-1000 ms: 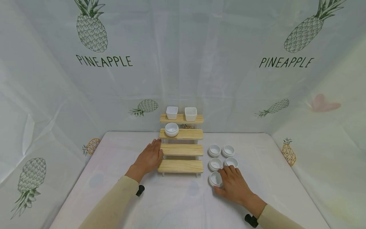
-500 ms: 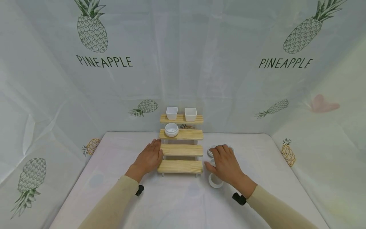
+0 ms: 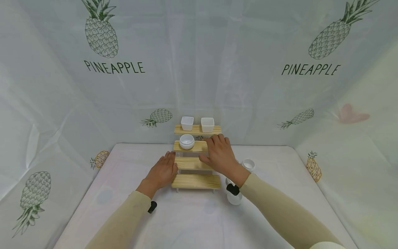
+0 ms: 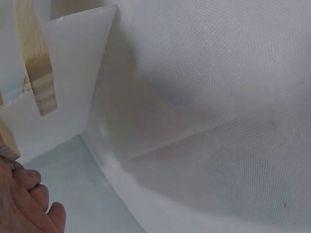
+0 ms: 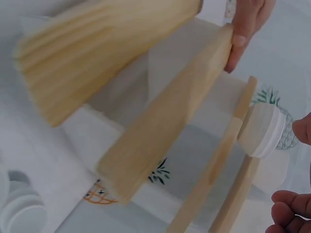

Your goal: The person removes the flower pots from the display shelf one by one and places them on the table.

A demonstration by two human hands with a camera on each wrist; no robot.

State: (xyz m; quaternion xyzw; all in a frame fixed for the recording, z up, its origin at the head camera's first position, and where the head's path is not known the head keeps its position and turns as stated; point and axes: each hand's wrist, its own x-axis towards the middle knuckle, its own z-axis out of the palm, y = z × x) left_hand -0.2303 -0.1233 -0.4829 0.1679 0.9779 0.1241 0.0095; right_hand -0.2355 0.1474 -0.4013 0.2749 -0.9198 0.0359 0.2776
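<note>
A four-tier wooden shelf stand (image 3: 196,180) stands in the middle of the table. My left hand (image 3: 161,171) rests against its left side, fingers together; in the left wrist view its fingers touch a plank end (image 4: 7,143). My right hand (image 3: 220,157) is over the right end of the second tier from the top, thumb and fingers bent as in a grip. The small white bowl it took from the group is hidden beneath it. Another round white bowl (image 3: 187,141) sits at that tier's left end. Two square white bowls (image 3: 187,123) (image 3: 207,125) stand on the top tier.
Right of the stand are more round white bowls (image 3: 248,164), partly hidden by my right forearm (image 3: 270,207). A white cloth wall (image 3: 248,93) with pineapple prints rises behind the table (image 3: 186,221).
My right hand has moved from the bowl group, up and left, to the stand's second tier. The bowl its fingers touched no longer shows there. My left hand has stayed put.
</note>
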